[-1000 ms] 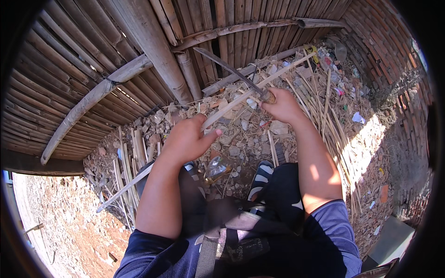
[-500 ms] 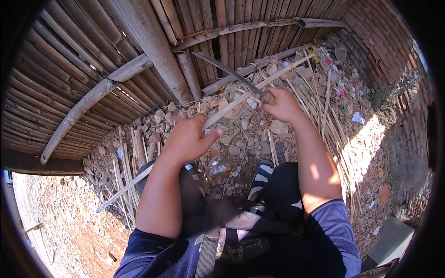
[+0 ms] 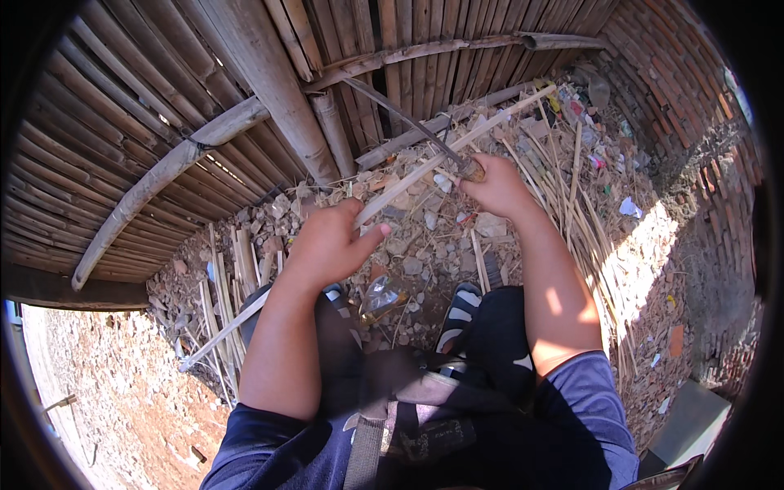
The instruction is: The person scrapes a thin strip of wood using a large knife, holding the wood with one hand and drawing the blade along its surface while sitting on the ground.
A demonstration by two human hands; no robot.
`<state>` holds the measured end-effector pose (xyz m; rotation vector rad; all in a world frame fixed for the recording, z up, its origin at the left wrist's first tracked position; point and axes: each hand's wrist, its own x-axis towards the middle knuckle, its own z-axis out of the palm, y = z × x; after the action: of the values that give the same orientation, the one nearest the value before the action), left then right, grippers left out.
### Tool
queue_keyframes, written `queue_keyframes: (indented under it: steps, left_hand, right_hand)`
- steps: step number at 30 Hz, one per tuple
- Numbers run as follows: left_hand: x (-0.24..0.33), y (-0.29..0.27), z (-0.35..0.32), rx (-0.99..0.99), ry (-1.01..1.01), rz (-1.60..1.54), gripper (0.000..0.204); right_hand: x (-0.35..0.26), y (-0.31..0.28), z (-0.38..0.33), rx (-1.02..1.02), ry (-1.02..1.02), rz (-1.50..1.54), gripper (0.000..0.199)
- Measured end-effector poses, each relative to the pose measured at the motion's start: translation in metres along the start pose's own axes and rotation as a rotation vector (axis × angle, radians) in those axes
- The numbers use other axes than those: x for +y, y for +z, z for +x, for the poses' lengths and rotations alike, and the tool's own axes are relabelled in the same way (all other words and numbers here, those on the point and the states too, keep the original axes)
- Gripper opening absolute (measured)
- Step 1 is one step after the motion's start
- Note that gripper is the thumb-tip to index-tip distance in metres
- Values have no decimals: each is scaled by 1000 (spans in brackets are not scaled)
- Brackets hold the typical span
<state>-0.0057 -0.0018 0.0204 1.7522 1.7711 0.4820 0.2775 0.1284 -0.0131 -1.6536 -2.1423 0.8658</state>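
Observation:
My left hand [image 3: 331,245] is closed round a long pale bamboo strip [image 3: 490,122], its thumb pointing right. The strip slants from beside my left forearm at lower left up to the far right. In my right hand [image 3: 498,189] is the wooden handle of a machete [image 3: 408,120]. The long dark blade points up and left and crosses the strip a little beyond my right fist. Whether the edge bites into the strip or only rests against it I cannot tell.
Cut bamboo strips [image 3: 592,237] lie in a heap at right, with more pieces [image 3: 242,261] at left. Rubble and litter cover the ground, including a clear plastic bag [image 3: 380,298] near my feet. A bamboo wall [image 3: 163,122] stands at left and ahead, a brick wall [image 3: 670,90] at right.
The bamboo strip has slid a little along its length toward the far right. The machete's blade has turned slightly, its tip a bit higher and farther right. Both hands stay nearly in place.

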Motion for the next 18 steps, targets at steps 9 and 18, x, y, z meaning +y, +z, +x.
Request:
queue_keyframes:
  steps: [9, 18]
  left_hand:
    - [-10, 10, 1, 72, 70, 1, 45]
    - [-5, 7, 1, 33, 76, 14, 46]
  right_hand:
    - [-28, 9, -10, 21, -175, -232, 42]
    - [-6, 0, 0, 79, -12, -1, 43]
